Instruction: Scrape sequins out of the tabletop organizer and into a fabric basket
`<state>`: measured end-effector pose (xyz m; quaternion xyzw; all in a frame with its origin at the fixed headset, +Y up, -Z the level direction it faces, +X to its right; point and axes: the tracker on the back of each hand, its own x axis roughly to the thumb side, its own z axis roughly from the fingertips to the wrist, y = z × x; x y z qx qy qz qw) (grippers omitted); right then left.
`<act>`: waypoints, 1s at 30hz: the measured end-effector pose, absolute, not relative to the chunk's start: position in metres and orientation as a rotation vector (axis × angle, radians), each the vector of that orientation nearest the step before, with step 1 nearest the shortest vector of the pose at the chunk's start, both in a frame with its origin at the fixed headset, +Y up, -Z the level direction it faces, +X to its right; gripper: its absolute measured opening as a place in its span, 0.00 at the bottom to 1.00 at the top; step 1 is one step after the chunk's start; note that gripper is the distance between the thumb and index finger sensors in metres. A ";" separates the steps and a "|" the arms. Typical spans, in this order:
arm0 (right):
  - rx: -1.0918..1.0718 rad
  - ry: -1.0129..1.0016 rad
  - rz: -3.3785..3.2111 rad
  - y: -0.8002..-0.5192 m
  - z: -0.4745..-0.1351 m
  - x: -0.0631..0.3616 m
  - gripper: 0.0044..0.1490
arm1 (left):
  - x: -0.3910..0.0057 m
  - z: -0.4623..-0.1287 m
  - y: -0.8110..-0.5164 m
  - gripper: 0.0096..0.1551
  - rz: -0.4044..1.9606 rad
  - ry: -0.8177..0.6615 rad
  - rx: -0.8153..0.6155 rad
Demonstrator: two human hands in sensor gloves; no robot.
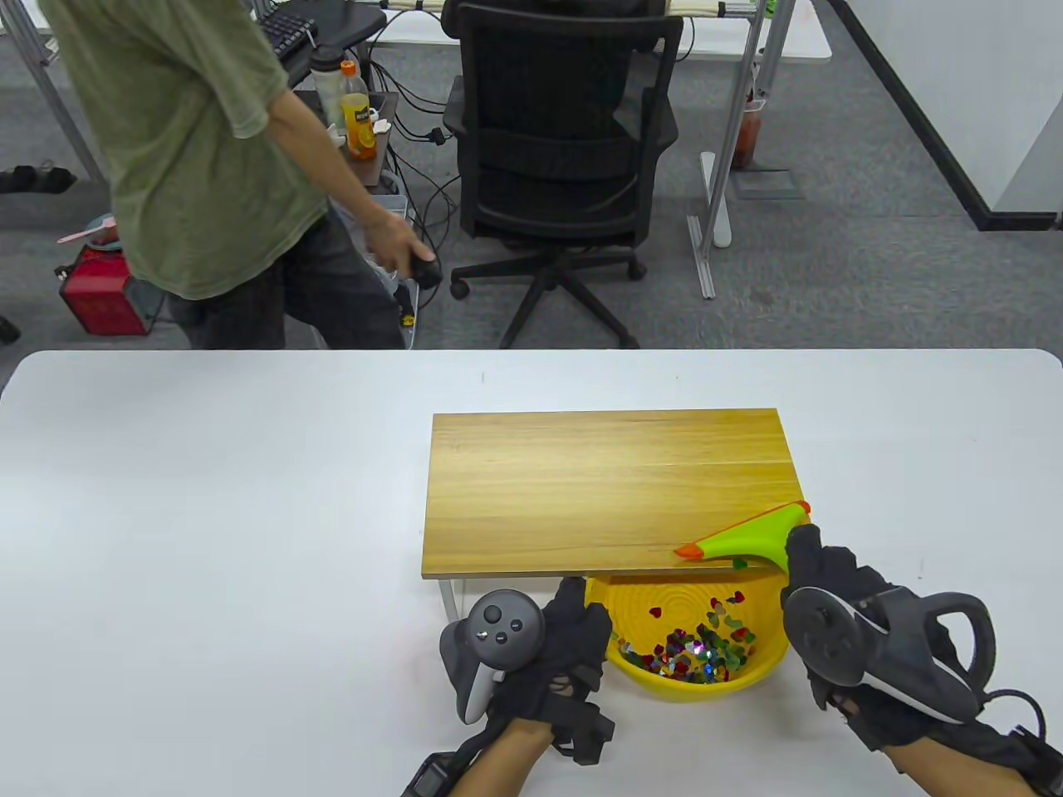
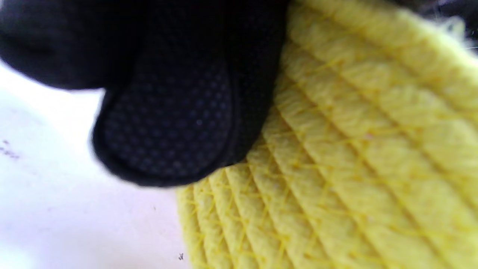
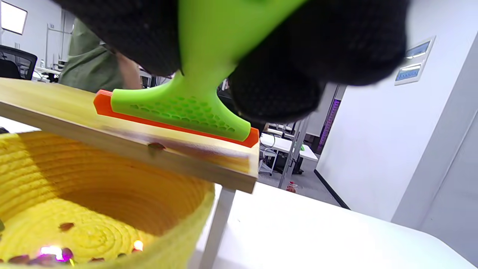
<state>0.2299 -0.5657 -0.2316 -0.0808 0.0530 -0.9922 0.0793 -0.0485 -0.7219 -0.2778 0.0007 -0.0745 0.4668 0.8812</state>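
Note:
A wooden tabletop organizer (image 1: 610, 490) stands on white legs on the table. A yellow woven fabric basket (image 1: 764, 664) sits under its near edge, with several coloured sequins (image 1: 698, 647) inside. My right hand (image 1: 830, 581) grips the handle of a green scraper with an orange blade (image 1: 747, 535), whose blade rests at the organizer's near right edge; it also shows in the right wrist view (image 3: 179, 112). One sequin (image 3: 156, 146) sits at the board's edge. My left hand (image 1: 573, 639) holds the basket's left wall (image 2: 354, 149).
A person in a green shirt (image 1: 191, 149) stands beyond the table's far left. A black office chair (image 1: 565, 141) stands behind the table. The organizer's white leg (image 3: 216, 224) stands just right of the basket.

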 end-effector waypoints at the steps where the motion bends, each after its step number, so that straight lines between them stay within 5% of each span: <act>1: -0.241 0.152 -2.968 -0.567 -0.231 0.232 0.37 | -0.048 -0.278 -0.722 0.31 0.973 -0.156 0.000; 17: -0.410 0.232 -2.911 -0.567 -0.184 0.238 0.37 | -0.049 -0.278 -0.722 0.31 0.988 -0.155 -0.012; 30: -0.659 0.400 -2.913 -0.582 -0.201 0.240 0.40 | -0.050 -0.278 -0.722 0.31 0.984 -0.156 -0.011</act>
